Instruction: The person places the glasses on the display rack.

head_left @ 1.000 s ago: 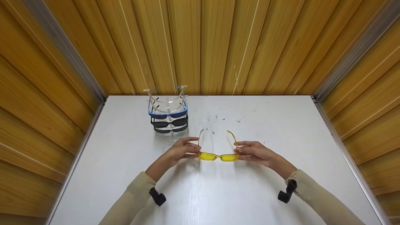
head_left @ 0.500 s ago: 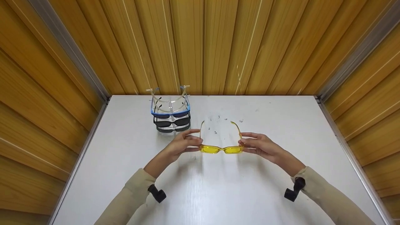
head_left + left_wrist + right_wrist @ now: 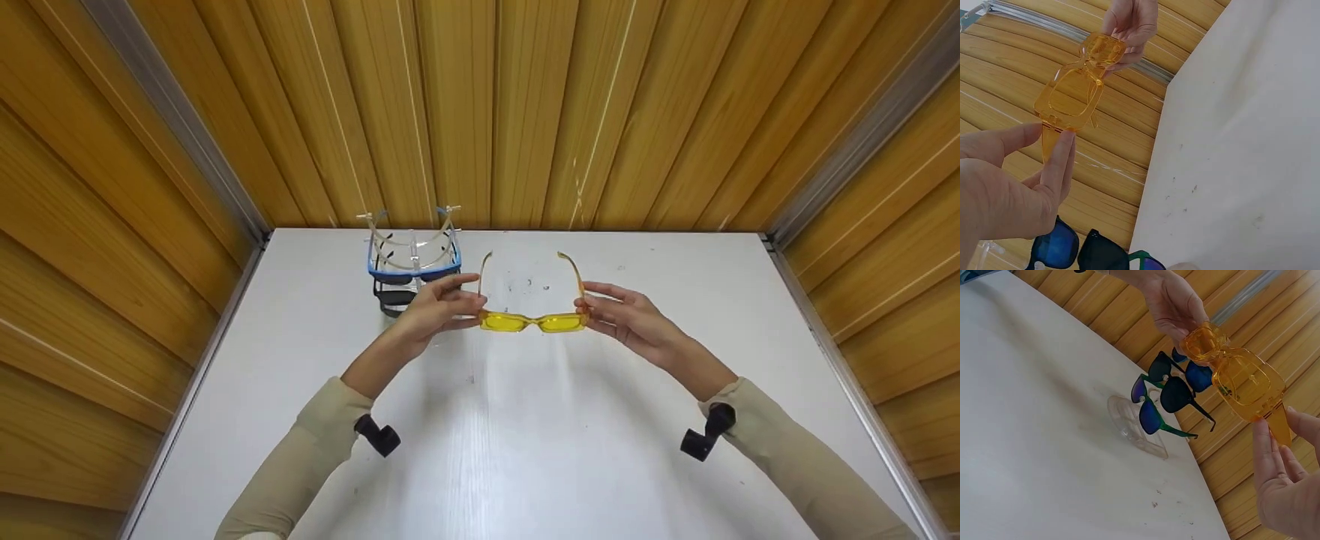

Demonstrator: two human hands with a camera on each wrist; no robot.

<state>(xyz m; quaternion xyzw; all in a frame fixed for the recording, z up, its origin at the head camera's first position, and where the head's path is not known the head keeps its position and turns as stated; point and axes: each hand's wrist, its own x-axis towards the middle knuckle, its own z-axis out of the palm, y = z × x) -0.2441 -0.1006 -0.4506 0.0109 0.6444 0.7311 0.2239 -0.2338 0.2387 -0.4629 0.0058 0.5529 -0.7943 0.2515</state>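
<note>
Yellow sunglasses (image 3: 532, 322) with unfolded temples are held up above the table, lenses toward the head camera. My left hand (image 3: 435, 309) pinches them at the left hinge, thumb on one side and fingers on the other. At the opposite hinge my right hand (image 3: 630, 319) pinches the other temple. In both wrist views the frame looks translucent orange, as with the sunglasses (image 3: 1069, 98) in the left wrist view. Behind my left hand stands a clear display rack (image 3: 415, 251) bearing blue-framed sunglasses (image 3: 414, 274) and black sunglasses (image 3: 394, 296), partly hidden by that hand.
Green-framed sunglasses (image 3: 1149, 417) sit lowest on the rack, above its clear base (image 3: 1120, 419). The white table (image 3: 540, 450) carries small dark marks. Wood-patterned walls (image 3: 525, 112) enclose its back and sides.
Both hands have raised the yellow sunglasses and carried them forward, toward the back of the table. The left hand now covers part of the rack's lower sunglasses. The head view has shifted slightly.
</note>
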